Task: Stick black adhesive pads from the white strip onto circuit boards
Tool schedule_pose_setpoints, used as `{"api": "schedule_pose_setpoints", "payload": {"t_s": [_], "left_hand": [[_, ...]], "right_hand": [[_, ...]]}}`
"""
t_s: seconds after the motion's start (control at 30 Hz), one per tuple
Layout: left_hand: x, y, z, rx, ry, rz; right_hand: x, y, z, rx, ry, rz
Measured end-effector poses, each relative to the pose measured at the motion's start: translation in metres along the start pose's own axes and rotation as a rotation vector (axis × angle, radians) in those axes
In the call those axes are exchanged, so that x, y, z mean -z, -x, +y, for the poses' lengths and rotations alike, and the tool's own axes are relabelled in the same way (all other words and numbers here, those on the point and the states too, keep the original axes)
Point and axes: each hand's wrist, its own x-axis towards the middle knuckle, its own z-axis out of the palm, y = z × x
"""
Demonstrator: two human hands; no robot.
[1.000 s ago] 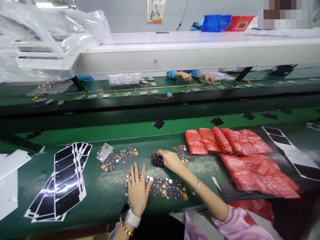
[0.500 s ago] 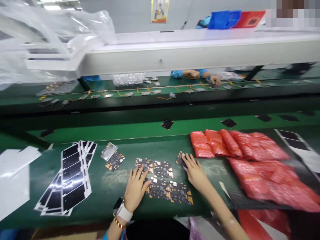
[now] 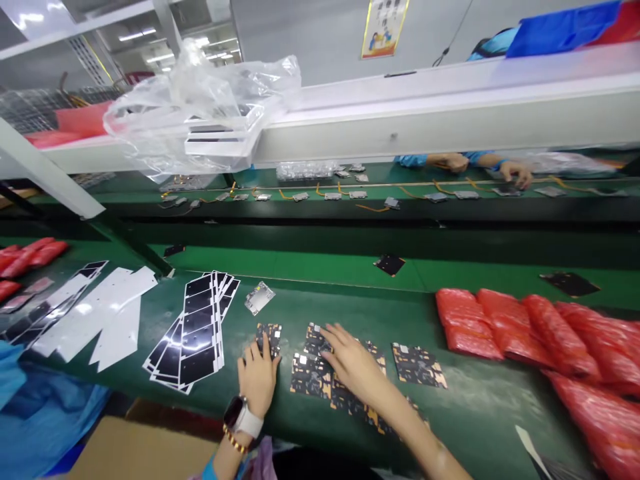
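My left hand [image 3: 259, 380] lies palm down with fingers apart, its fingertips on a small black-and-copper circuit board [image 3: 273, 339]. My right hand [image 3: 357, 367] reaches over a cluster of similar boards, fingers stretched out and touching a board [image 3: 314, 335] at the cluster's upper left. One board [image 3: 309, 375] sits just below that one, and others are partly hidden under my right hand and forearm. Another board [image 3: 419, 365] lies apart to the right. A silvery board-shaped piece [image 3: 259, 298] rests behind my left hand.
Black-panelled white sheets [image 3: 200, 333] are stacked left, beside white sheets [image 3: 117, 313]. Red wrapped packets [image 3: 467, 323] line the right. A green belt [image 3: 320, 270] carrying dark boards runs behind. Across it, a co-worker's hands [image 3: 515, 175] are among small parts. A shelf [image 3: 350, 143] overhangs.
The view has swung left. My right hand has moved leftward from a separate board to the cluster. My left hand has left the cluster for a board on its left.
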Motion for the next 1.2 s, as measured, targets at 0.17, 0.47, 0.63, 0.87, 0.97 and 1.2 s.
{"api": "schedule_pose_setpoints", "payload": {"t_s": [0.17,0.47,0.63,0.87,0.97,1.2], "left_hand": [[0.010,0.032,-0.015,0.009,-0.005,0.018],[-0.016,0.047,-0.018,-0.164,0.117,0.051],[0.000,0.061,0.002,0.018,0.177,0.031],[0.026,-0.006,-0.135,0.672,0.127,0.042],[0.018,-0.018,-0.181,0.769,0.168,-0.016],[0.014,-0.007,-0.213,0.827,0.324,-0.091]], "right_hand": [[-0.021,-0.128,-0.103,-0.131,0.027,0.022],[-0.050,-0.222,-0.116,-0.348,0.028,-0.029],[-0.033,-0.189,-0.114,-0.192,0.112,0.037],[-0.054,-0.129,-0.138,0.022,0.284,-0.066],[-0.062,-0.116,-0.146,0.052,0.297,-0.156],[-0.021,-0.098,-0.149,0.073,0.271,-0.165]]}}
